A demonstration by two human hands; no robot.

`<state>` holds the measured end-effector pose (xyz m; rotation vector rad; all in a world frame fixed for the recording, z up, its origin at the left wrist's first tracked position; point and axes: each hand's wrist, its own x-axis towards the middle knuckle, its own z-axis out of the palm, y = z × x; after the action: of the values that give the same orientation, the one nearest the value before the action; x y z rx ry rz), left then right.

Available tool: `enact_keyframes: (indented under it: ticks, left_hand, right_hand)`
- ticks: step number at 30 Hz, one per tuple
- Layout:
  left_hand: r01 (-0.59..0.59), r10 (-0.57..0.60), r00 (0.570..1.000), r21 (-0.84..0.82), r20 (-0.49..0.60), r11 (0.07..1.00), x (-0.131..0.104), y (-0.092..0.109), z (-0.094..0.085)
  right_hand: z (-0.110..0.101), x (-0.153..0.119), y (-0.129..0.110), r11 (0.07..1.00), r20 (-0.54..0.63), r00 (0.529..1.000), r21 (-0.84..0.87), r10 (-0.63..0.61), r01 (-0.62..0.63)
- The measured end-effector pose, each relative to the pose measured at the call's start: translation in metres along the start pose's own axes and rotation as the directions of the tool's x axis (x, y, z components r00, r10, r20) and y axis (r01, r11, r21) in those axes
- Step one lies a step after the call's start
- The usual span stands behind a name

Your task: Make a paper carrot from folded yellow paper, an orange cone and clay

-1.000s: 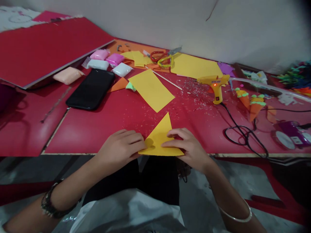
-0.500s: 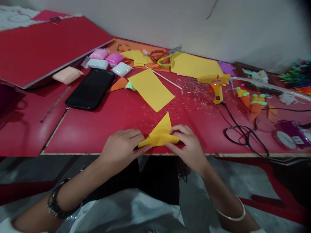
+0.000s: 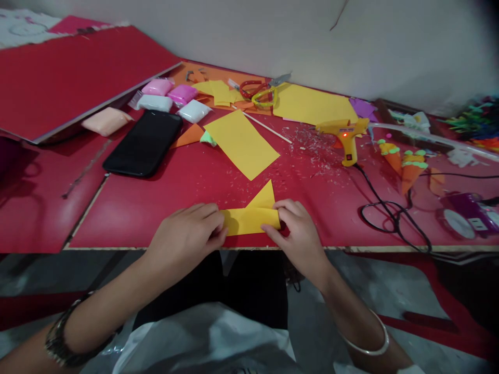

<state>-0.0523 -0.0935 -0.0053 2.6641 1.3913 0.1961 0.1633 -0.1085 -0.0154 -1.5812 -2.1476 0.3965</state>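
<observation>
A piece of yellow paper lies at the table's front edge, its lower part folded up into a band and a pointed corner standing out behind. My left hand is closed on the band's left end, thumb and fingers pinching it. At the right end, my right hand pinches the paper between thumb and curled fingers. Just beyond the fold lies a flat yellow paper rectangle. Its left corner covers part of an orange cone with a green frill.
A black phone lies to the left, near several clay packets. Behind are scissors and yellow sheets. On the right, a yellow glue gun with its light on trails a looped black cord near small orange cones.
The lower part of the yellow paper has been turned up into a flat, wider band, covering more of the point. My left hand has shifted slightly left; my right has barely moved.
</observation>
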Motion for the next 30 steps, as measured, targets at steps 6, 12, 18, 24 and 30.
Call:
enact_keyframes:
  ticks: [6, 12, 18, 24, 30]
  left_hand:
    - [-0.233, 0.243, 0.965, 0.109, -0.096, 0.966, -0.001, -0.002, -0.004]
    - [-0.516, 0.511, 0.856, 0.176, 0.076, 0.838, 0.005, 0.011, -0.007]
    - [-0.526, 0.523, 0.85, 0.182, 0.064, 0.831, 0.002, 0.009, -0.003]
    - [-0.516, 0.509, 0.857, 0.149, 0.083, 0.844, -0.01, -0.009, -0.009]
    - [-0.485, 0.467, 0.871, 0.121, 0.153, 0.866, -0.022, -0.028, -0.016]
  right_hand:
    - [0.0, 0.001, 0.0, 1.0, 0.017, 1.0, -0.015, -0.004, 0.005]
    - [0.0, 0.002, -0.001, 1.0, 0.019, 1.0, -0.021, -0.01, 0.011]
    - [-0.001, 0.001, -0.001, 0.999, 0.037, 0.999, -0.047, -0.004, 0.005]
    - [-0.001, 0.001, -0.001, 0.998, 0.054, 0.999, -0.059, 0.002, 0.001]
    - [-0.001, 0.0, -0.002, 0.998, 0.03, 0.999, -0.057, 0.021, -0.019]
